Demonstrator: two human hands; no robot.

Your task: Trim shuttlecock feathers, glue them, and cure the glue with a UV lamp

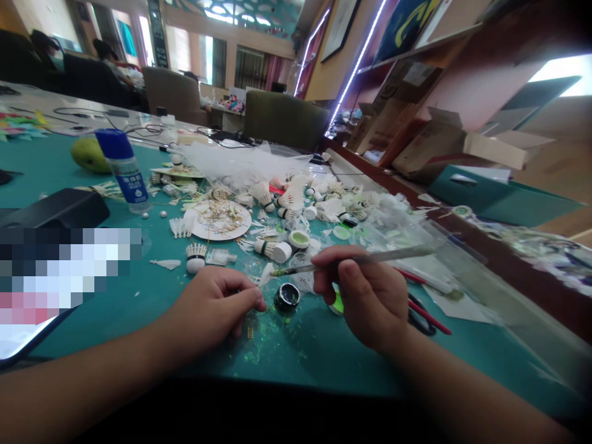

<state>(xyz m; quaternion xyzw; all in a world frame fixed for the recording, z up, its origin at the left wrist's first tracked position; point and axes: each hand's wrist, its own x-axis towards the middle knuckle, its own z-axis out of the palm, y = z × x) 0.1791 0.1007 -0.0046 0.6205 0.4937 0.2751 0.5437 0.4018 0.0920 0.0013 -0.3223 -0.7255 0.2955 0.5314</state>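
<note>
My left hand (213, 302) is closed in a pinch on a small white feather piece (266, 275), which sticks up past the fingertips. A slim paintbrush (398, 253) lies in the closed fingers of my right hand (367, 299). Its tip, tinted yellow-green, points left and meets or nearly meets the feather piece; I cannot tell which. Just below the brush stands a small open black jar (287, 298). Partly behind my right fingers is a bright green round lid or pot (338, 303). Green specks dot the green table mat (314, 364) around the jar.
Shuttlecocks (263, 196) and loose feathers crowd the middle. A white plate (197, 229) holds thin gold bits. On the left stand a blue-capped glue bottle (124, 172), a green mango (87, 154) and a phone with a blurred screen (55, 290). Scissors (420, 317) lie right.
</note>
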